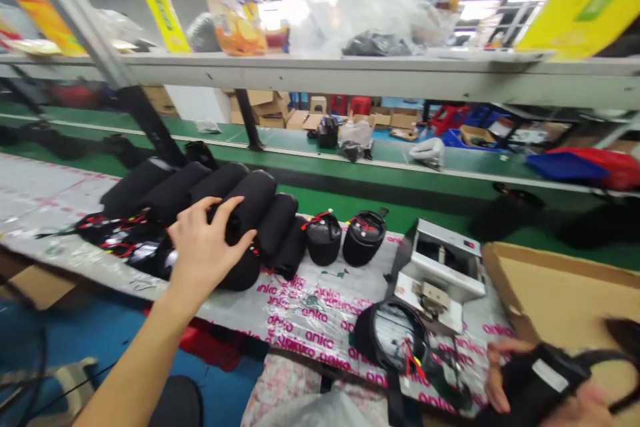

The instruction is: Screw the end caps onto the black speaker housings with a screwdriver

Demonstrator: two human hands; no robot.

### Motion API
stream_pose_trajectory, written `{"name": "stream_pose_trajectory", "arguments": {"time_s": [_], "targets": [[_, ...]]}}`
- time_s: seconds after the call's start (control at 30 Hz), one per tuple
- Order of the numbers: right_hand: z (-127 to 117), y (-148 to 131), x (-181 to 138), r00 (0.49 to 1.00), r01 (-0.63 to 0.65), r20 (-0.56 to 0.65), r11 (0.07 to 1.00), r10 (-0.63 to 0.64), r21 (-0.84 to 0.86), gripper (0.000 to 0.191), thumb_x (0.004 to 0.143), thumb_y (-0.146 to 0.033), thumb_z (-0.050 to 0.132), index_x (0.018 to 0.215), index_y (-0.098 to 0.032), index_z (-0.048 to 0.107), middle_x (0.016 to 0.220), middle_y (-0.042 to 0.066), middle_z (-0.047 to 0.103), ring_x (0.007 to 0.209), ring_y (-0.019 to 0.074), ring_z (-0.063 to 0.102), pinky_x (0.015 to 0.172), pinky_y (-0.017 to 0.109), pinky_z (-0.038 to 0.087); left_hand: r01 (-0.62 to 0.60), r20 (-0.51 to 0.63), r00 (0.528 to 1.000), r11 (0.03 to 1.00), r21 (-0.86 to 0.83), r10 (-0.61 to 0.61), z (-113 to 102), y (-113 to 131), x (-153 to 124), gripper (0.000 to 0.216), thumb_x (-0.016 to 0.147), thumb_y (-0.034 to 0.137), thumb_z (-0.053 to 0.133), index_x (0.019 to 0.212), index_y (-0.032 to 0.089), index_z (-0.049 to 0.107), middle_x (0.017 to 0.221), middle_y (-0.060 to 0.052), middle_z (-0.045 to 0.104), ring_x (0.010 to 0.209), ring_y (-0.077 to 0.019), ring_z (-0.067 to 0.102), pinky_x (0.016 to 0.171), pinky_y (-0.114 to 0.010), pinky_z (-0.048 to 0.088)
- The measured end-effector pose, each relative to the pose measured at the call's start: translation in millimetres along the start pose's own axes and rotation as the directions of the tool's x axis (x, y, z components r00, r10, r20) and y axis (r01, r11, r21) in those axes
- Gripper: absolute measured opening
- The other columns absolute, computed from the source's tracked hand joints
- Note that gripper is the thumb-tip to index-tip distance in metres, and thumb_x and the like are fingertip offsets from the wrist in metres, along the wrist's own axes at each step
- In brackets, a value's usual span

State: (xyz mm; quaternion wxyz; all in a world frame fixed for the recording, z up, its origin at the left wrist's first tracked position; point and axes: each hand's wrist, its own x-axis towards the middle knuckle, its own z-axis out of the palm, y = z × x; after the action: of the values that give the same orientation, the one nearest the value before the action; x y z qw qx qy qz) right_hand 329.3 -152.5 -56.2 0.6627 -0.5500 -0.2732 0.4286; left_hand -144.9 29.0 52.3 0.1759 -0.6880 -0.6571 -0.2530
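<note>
My left hand point(207, 243) reaches over a cluster of black fabric-covered cylinders. Its thumb and fingers are spread apart at the near end of one cylinder point(255, 197). Whether the fingertips press on it I cannot tell. Another black cylinder point(240, 273) lies just under the thumb. Left of the hand are black parts with red wires point(120, 243). Two upright cylinders point(324, 240) with red wires on top stand right of the cluster. Nearer my lap, an open-ended black cylinder point(393, 333) shows wires and a shiny inside. My right hand is out of view.
At lower right, another person's blurred hands point(500, 377) hold a black object with a white label point(550, 373). A grey metal fixture point(440, 267) and a cardboard tray point(565, 293) sit on the right. A shelf point(320, 73) with bottles and bags crosses above the green conveyor point(320, 203).
</note>
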Motion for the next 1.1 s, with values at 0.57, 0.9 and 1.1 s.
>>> {"name": "stream_pose_trajectory", "arguments": {"time_s": [0.57,0.9,1.1], "targets": [[86.5,-129.1,21.1,0.788,0.595,0.153,0.801,-0.597,0.061,0.082,0.085,-0.098,0.056,0.072,-0.020,0.075,0.061,0.005,0.060,0.044,0.0224,0.060,0.037,0.035,0.045,0.153,0.218,0.901,0.196,-0.969,0.375,38.8,106.7,-141.7,0.063,0.108,0.051,0.072,0.165,0.034,0.053,0.171,-0.012,0.055,0.162,-0.0406,0.050,0.135,-0.063,0.042],[120.1,-63.3,46.4,0.738,0.649,0.155,0.754,-0.657,0.107,0.081,0.092,-0.095,0.055,0.089,-0.019,0.083,0.084,0.008,0.067,0.044,0.0173,0.062,0.033,0.029,0.035,0.515,0.465,0.786,-0.016,-0.857,0.407,54.9,195.2,-154.0,0.053,0.117,0.061,0.046,0.158,0.030,0.059,0.162,-0.010,0.065,0.154,-0.0341,0.058,0.129,-0.049,0.044],[112.2,-56.0,56.2,0.812,0.488,0.307,0.866,-0.496,0.108,0.088,0.101,-0.093,0.044,0.079,-0.016,0.082,0.071,0.008,0.069,0.032,0.0173,0.054,0.029,0.031,0.040,0.469,0.392,0.780,-0.041,-0.882,0.488,63.9,191.2,-139.1,0.054,0.118,0.061,0.044,0.157,0.028,0.063,0.158,-0.011,0.069,0.148,-0.0347,0.064,0.128,-0.049,0.046]]}}
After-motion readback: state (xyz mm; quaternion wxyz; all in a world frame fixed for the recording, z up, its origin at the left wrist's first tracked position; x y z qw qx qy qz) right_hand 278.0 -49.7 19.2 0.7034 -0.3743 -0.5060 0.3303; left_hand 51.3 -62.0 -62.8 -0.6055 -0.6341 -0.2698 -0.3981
